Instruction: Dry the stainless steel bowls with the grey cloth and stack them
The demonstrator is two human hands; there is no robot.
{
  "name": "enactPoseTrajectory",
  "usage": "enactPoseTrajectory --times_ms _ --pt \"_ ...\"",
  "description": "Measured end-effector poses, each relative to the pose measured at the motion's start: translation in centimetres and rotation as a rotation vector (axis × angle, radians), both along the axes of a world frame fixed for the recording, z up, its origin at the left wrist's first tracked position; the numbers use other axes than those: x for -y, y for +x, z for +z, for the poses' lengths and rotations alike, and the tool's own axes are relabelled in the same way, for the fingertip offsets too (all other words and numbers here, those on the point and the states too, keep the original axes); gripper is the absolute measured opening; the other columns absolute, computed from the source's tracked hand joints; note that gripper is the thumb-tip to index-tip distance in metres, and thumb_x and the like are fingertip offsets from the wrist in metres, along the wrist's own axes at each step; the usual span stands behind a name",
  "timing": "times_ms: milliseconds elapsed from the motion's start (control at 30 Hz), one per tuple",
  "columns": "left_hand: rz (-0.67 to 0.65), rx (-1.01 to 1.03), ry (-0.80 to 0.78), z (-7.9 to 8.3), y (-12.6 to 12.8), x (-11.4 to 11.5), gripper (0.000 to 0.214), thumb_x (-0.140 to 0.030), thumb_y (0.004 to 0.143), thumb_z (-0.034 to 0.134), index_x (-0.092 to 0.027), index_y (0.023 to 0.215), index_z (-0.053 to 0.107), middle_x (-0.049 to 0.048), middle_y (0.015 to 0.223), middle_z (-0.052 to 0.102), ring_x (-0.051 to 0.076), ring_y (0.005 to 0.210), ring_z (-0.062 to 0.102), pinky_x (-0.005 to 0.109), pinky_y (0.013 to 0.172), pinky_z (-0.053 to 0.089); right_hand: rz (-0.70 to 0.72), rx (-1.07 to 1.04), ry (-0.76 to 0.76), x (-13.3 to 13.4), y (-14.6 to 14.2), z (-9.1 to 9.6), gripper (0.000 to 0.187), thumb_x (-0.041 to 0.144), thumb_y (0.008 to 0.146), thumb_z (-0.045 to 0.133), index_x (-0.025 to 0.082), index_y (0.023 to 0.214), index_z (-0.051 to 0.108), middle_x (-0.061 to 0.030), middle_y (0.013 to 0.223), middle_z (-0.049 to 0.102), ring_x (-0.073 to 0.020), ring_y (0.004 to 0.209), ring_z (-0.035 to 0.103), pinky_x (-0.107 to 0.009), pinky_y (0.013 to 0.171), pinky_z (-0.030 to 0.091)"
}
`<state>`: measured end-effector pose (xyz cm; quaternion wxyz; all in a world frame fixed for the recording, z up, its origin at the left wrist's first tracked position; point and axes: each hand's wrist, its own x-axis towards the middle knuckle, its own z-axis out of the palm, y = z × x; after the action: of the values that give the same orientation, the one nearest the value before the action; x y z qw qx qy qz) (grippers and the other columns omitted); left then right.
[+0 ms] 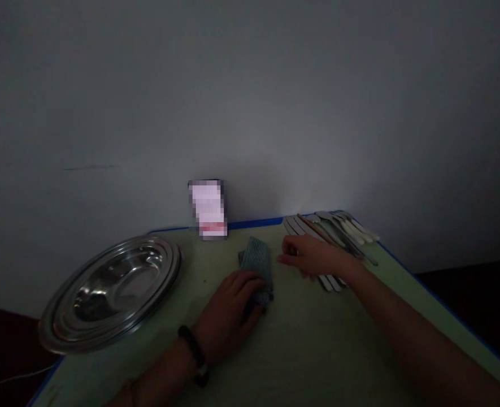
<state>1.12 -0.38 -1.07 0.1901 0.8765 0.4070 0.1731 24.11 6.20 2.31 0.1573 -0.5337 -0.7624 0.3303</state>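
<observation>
My left hand [228,308], with a dark bracelet at the wrist, lies over the near end of a folded blue-grey cloth [256,260]. Its fingers curl around the cloth, which rests on the table. To the right, my right hand [303,254] is closed, its fingers curled in and the thumb side facing left. Whatever may be between those fingers is hidden. Beneath and behind it lies a row of flat-handled cutlery [294,225], with its near ends [331,282] showing below the wrist.
Shiny metal dishes [105,294] are stacked at the left table edge. A phone with a blurred screen [209,209] leans against the wall [250,102]. More cutlery, including pale-handled pieces [355,230], lies at the back right. Blue tape edges the green table [283,356].
</observation>
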Motion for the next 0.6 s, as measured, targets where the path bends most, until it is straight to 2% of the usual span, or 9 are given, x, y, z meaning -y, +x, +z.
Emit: enactPoseTrajectory --times_ms 100,167,300,367,467,600 --pt "0.043 -0.033 0.065 0.1 0.1 0.3 0.035 -0.018 0.08 0.051 -0.018 0.115 0.053 0.0092 0.12 0.056 0.026 0.111 0.049 0.047 0.098 0.04 0.089 0.011 0.189 0.8 -2.7 -1.3 0.012 0.031 0.085 0.052 0.019 0.082 0.054 -0.0017 0.068 0.063 -0.0127 0.056 0.057 -0.024 0.053 0.036" --pt "0.035 -0.035 0.074 0.2 -0.1 0.3 0.037 -0.017 0.077 0.053 -0.018 0.114 0.054 0.0084 0.12 0.056 0.025 0.111 0.048 0.046 0.098 0.039 0.083 0.01 0.268 1.1 -4.0 -2.5 0.013 0.027 0.089 0.045 0.019 0.086 0.054 -0.0035 0.074 0.063 -0.0145 0.065 0.057 -0.025 0.058 0.036" --pt "-0.025 -0.068 0.026 1.3 -0.6 0.1 0.039 -0.019 0.075 0.056 -0.02 0.114 0.055 0.0071 0.12 0.057 0.024 0.111 0.049 0.042 0.098 0.04 -0.101 -0.151 0.287 1.0 -4.9 -4.6 0.026 0.033 0.094 0.031 0.019 0.085 0.051 -0.0016 0.068 0.058 -0.0149 0.062 0.055 -0.026 0.059 0.036" --pt "-0.074 -0.135 0.003 2.3 -0.8 0.0 0.041 -0.02 0.076 0.056 -0.019 0.117 0.055 0.0076 0.122 0.057 0.024 0.111 0.05 0.042 0.099 0.04 -0.158 -0.229 0.29 0.9 -4.8 -5.0 0.027 0.035 0.094 0.031 0.019 0.086 0.052 -0.0008 0.067 0.057 -0.015 0.061 0.055 -0.026 0.058 0.037" --pt "-0.078 -0.245 0.017 4.3 -1.4 0.2 0.037 -0.024 0.081 0.052 -0.018 0.118 0.055 0.0092 0.123 0.056 0.025 0.111 0.052 0.044 0.1 0.04 -0.142 -0.245 0.307 0.9 -4.7 -5.2 0.026 0.036 0.092 0.034 0.019 0.085 0.054 -0.0024 0.072 0.06 -0.0162 0.066 0.057 -0.027 0.062 0.038" --pt "0.139 -0.354 0.136 7.6 -3.6 0.5 0.035 -0.028 0.085 0.048 -0.016 0.116 0.056 0.0127 0.121 0.055 0.028 0.112 0.052 0.047 0.095 0.043 -0.046 -0.209 0.311 1.1 -4.9 -5.1 0.025 0.035 0.092 0.036 0.018 0.088 0.055 -0.0041 0.076 0.064 -0.0164 0.068 0.059 -0.027 0.063 0.038"
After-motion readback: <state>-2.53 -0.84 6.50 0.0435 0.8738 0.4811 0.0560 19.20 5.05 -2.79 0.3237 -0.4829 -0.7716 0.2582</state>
